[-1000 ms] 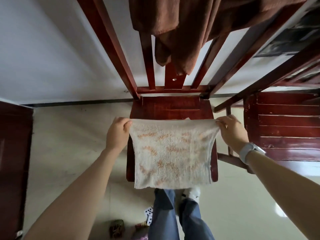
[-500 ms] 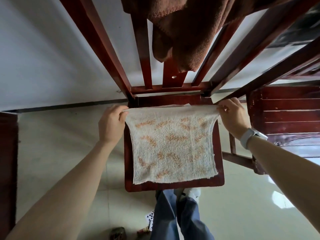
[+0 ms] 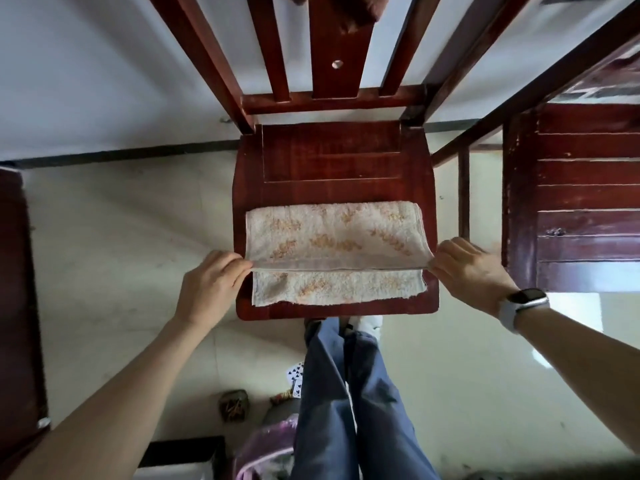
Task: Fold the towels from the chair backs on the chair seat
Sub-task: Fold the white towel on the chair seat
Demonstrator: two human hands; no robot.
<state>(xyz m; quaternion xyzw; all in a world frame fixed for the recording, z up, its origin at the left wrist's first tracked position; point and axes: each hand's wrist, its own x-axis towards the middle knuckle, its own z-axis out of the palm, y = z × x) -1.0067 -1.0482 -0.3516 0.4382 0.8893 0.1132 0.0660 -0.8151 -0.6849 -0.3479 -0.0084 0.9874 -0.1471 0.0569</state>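
L hand (image 3: pixel 212 285) & R hand (image 3: pixel 468 268) each pinch a corner of the patterned towel (image 3: pixel 334 237), which lies half-folded on the chair seat (image 3: pixel 332 161) betw. them. Risk: uneven pull skews the edge; early release lets the fold bunch.

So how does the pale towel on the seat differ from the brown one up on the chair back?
The pale towel lies on the chair seat, half folded, both hands pinching its top layer; the brown towel hangs on the chair back, untouched. The pale towel has orange patterning; the brown towel looks plain. The pale towel shows whole; the brown towel is mostly out of frame.
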